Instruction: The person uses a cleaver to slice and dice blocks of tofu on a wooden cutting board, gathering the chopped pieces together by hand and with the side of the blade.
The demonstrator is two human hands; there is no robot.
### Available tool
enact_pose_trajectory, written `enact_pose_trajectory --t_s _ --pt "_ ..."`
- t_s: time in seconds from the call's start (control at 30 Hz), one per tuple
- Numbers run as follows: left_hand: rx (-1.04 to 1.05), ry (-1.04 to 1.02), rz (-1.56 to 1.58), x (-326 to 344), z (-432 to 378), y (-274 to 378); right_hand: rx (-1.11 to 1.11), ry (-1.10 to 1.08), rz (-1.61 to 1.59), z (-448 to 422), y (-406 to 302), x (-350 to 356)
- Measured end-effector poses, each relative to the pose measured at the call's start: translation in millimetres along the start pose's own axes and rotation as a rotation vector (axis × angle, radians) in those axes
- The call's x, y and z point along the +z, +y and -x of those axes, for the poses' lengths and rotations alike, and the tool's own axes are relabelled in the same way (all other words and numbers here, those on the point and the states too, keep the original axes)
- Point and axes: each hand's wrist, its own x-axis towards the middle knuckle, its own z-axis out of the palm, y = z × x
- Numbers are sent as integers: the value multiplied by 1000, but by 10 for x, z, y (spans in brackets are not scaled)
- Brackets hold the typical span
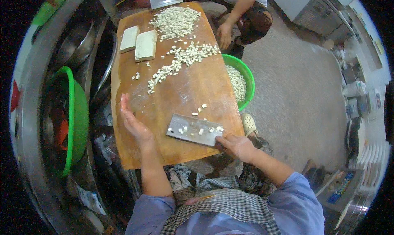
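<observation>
My right hand grips the handle of a wide-bladed cleaver, its blade flat above the near part of a wooden board. Several small white cubes, apparently tofu, lie on the blade. A few loose cubes sit just beyond it. My left hand is raised at the board's left edge, fingers extended and holding nothing. Farther up the board, a strip of white cubes runs diagonally, with a larger heap behind it. Two uncut white slabs rest at the far left.
A green basin full of cubes stands below the board's right edge. Across the board, a co-worker's hand hangs near that edge; another hand holds a second cleaver. A large green tub and metal bowls are at left.
</observation>
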Motion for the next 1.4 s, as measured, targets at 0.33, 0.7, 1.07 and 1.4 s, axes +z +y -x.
enact_pose_trajectory --t_s 0.33,0.7,1.07,1.4 --pt "6 26 29 -145 -73 2 207 379 -174 -778 -183 -122" --pt "40 148 109 -257 -166 -1 -100 59 -49 -1913 -1065 457" --pt "29 130 124 -185 -131 -35 451 436 -176 -2250 -422 209" --pt "5 59 69 -91 -68 19 674 480 -230 -1992 -131 -30"
